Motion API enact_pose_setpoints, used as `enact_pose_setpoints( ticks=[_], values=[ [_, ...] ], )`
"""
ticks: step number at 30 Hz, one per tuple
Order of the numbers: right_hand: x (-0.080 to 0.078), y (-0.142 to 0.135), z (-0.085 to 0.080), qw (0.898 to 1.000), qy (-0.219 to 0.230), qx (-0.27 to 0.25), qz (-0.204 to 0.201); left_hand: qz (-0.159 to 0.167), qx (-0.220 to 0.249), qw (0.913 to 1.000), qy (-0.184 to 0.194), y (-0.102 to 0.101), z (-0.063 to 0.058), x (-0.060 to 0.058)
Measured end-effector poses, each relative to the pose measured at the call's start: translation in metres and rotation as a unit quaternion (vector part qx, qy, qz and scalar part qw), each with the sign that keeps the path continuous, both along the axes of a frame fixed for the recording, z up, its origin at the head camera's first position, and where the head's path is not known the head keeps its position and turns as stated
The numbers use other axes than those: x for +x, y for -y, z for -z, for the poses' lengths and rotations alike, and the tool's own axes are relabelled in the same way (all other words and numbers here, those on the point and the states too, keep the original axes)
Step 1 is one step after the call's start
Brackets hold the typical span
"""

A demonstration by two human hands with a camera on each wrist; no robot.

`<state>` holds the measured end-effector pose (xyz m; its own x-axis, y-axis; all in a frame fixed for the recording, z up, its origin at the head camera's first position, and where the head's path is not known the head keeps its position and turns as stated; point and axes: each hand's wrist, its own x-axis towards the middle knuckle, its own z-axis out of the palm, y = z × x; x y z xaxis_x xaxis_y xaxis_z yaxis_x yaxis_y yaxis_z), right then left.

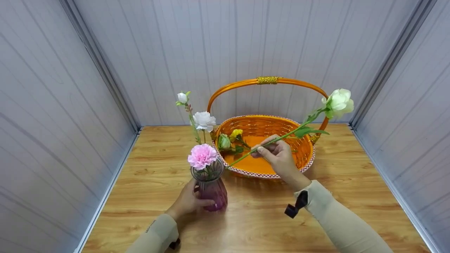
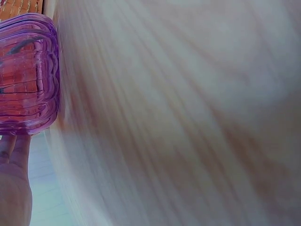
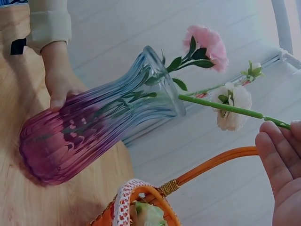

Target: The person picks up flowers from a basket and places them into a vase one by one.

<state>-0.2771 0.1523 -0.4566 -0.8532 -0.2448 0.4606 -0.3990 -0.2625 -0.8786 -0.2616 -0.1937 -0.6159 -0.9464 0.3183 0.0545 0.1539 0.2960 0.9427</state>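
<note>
A glass vase [image 1: 215, 195], clear at the rim and purple below, stands on the table with my left hand [image 1: 189, 201] gripping its lower side. It holds a pink carnation [image 1: 202, 156], a white flower [image 1: 204, 121] and a small white bud [image 1: 182, 98] on a tall stem. My right hand [image 1: 281, 160] pinches the green stem of a pale green-white rose [image 1: 338, 102] over the basket. The rose's bloom points up to the right; its cut stem end [image 3: 188, 98] is close to the vase's rim, and whether they touch I cannot tell.
Behind the vase and to its right is an orange wicker basket [image 1: 309, 158] with a tall arched handle [image 1: 239, 84]. Inside it lie a yellow flower [image 1: 236, 134] and a green flower [image 1: 224, 142]. Pale panel walls [image 1: 175, 52] enclose the wooden table [image 1: 154, 158] at the back and sides.
</note>
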Motion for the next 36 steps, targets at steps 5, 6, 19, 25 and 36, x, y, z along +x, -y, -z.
enact_pose_setpoints(
  ticks=[5,6,19,25,36],
  values=[
    [-0.001,0.006,-0.004,1.000,-0.017,-0.009,-0.005,0.003,-0.003,1.0000,0.002,0.000,-0.002,0.000],
    [-0.002,0.008,-0.004,1.000,-0.023,-0.008,-0.007,0.004,-0.005,1.0000,0.001,0.001,-0.002,0.001],
    [-0.010,0.033,-0.006,0.998,-0.052,0.042,-0.019,0.006,0.003,1.0000,-0.004,0.000,-0.002,0.000],
    [-0.011,0.042,-0.006,0.996,-0.035,0.084,-0.020,0.007,0.007,0.9999,-0.006,0.000,-0.001,-0.001],
    [-0.019,0.061,-0.003,0.987,-0.012,0.157,-0.037,0.006,-0.009,0.9999,-0.007,0.002,-0.001,-0.001]
  ],
)
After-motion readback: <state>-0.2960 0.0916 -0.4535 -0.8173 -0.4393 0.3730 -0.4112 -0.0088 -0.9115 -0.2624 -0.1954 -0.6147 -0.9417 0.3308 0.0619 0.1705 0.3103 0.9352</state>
